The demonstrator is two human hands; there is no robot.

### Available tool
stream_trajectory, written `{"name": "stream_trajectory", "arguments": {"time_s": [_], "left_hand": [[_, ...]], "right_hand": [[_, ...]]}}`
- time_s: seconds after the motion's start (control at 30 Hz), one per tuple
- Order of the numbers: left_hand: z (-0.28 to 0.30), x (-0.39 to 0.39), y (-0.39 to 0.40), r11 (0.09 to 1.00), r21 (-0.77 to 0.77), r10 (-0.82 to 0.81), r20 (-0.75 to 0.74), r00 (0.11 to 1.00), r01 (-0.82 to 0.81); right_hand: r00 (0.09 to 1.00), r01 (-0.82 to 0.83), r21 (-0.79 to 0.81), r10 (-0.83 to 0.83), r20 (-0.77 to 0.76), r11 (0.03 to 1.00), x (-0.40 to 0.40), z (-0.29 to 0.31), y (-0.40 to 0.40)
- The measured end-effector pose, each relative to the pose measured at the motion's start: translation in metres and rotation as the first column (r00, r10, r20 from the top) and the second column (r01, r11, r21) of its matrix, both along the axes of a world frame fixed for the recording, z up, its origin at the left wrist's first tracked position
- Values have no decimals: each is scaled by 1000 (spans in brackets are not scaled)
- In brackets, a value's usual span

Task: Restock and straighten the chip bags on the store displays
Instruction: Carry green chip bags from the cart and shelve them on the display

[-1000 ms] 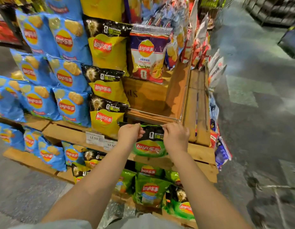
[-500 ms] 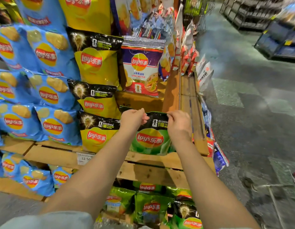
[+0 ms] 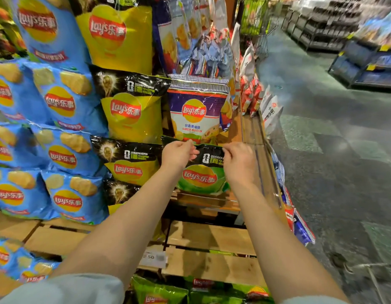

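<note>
Green chip bag (image 3: pixel 200 178), head view, centre of frame: our left hand (image 3: pixel 178 153) and right hand (image 3: pixel 238 163) each pinch its black top seam above the wooden shelf (image 3: pixel 207 204). Risk: released leaning, it may slump forward off the ledge or crowd the purple bag (image 3: pixel 198 110) directly above.

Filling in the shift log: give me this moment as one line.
left hand: pinches top edge of green chip bag | right hand: same | bag: upright, in front of purple bag | step: placing
</note>
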State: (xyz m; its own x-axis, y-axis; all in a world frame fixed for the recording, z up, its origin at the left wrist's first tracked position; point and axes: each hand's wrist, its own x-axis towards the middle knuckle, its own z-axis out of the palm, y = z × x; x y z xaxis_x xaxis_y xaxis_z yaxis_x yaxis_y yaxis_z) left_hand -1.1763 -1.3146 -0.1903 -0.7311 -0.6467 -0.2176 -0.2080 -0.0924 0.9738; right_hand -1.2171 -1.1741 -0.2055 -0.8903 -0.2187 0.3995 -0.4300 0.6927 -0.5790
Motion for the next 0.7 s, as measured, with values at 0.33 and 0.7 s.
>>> {"name": "stream_trajectory", "arguments": {"time_s": [0.33,0.7], "left_hand": [[-41,-17,-12,998,16,-55,85,995,54],[-52,-19,-17,992,-19,-122,47,991,123]], "right_hand": [[999,4,17,-5,52,1000,-15,-44,-11],[975,223,26,-223,-3,974,-7,-56,-14]]}}
